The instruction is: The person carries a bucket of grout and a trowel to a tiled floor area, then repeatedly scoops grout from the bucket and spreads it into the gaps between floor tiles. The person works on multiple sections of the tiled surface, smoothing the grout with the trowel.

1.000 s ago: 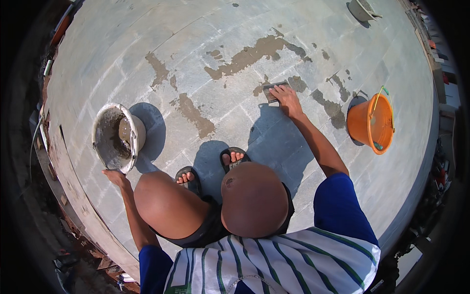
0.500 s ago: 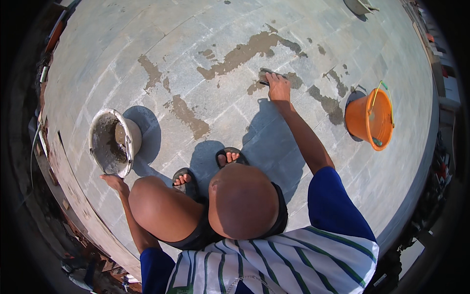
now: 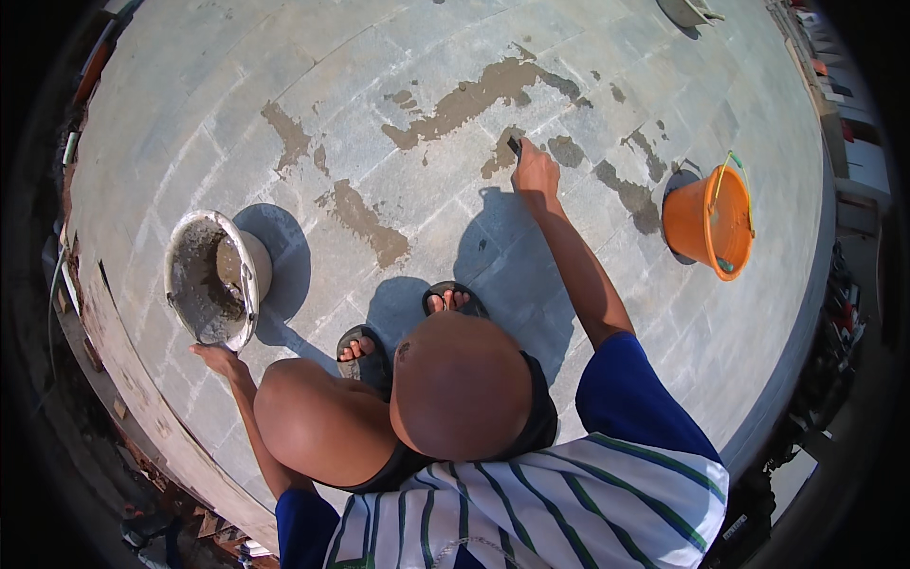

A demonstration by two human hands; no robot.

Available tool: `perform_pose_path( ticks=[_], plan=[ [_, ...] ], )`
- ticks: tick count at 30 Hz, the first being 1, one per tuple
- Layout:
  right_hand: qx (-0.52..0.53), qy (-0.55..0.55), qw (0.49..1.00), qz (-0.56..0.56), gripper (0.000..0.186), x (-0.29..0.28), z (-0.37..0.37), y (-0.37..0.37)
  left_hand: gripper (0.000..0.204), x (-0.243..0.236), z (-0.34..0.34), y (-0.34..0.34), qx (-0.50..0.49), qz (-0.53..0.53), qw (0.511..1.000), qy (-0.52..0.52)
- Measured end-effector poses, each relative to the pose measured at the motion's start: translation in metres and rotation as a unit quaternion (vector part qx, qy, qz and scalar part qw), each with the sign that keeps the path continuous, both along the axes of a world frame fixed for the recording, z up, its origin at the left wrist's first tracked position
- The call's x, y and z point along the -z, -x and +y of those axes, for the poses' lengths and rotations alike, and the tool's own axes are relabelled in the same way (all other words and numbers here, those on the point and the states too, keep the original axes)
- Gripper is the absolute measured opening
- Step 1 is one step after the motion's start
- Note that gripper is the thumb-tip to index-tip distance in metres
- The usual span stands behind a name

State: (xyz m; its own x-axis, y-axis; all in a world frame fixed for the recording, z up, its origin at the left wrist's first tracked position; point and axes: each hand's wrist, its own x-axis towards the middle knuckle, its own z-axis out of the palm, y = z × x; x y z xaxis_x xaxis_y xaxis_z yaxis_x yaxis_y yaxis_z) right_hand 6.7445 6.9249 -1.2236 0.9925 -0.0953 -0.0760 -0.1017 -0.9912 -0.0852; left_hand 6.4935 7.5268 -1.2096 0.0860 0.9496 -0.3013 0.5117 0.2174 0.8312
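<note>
My left hand (image 3: 216,358) is closed on the near rim of a whitish bucket (image 3: 254,268), whose mouth is tipped toward me. Wet grey mortar (image 3: 227,261) coats its inside and lies in the bottom. Out ahead, my right hand (image 3: 537,171) grips a small dark flat spreader (image 3: 515,147); my fingers cover most of it. The spreader's edge meets a smear of mortar (image 3: 500,156) on the paving. Larger streaks of mortar (image 3: 483,100) lie beyond it, and another patch (image 3: 365,223) lies nearer my feet.
An orange bucket (image 3: 690,223) with a yellow-green handle leans on the right. At the far right stands a pale container (image 3: 684,13). Grey stone paving (image 3: 398,180) carries more mortar streaks. Boards (image 3: 142,379) border the left edge, with debris beyond. My sandalled feet (image 3: 455,301) are close in.
My right hand has drawn slightly nearer and left, turning the spreader more edge-on and uncovering mortar to its right. My left hand stays on the whitish bucket's rim.
</note>
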Motion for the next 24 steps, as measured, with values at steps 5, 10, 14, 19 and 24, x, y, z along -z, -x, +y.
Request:
perform_pose_path(
  ticks=[5,10,14,19,24],
  plan=[
    [-0.034,0.03,0.998,0.047,0.024,-0.002,0.005,-0.001,0.077,0.01,0.009,0.004,-0.018,-0.028,0.999,0.021],
    [-0.048,-0.034,0.995,0.085,0.038,-0.01,0.015,0.024,0.077,0.018,0.017,0.011,-0.005,-0.012,1.0,0.008],
    [0.011,-0.073,0.99,0.12,0.032,-0.025,0.03,0.028,0.077,0.011,0.01,0.009,0.0,-0.023,1.0,0.021],
    [0.13,-0.169,0.974,0.074,0.034,-0.012,0.006,-0.004,0.077,0.015,0.012,0.006,-0.013,-0.008,1.0,0.013],
    [0.21,-0.433,0.873,0.079,0.029,-0.003,-0.017,-0.039,0.076,0.01,0.003,0.003,-0.014,-0.009,1.0,0.016]
  ],
)
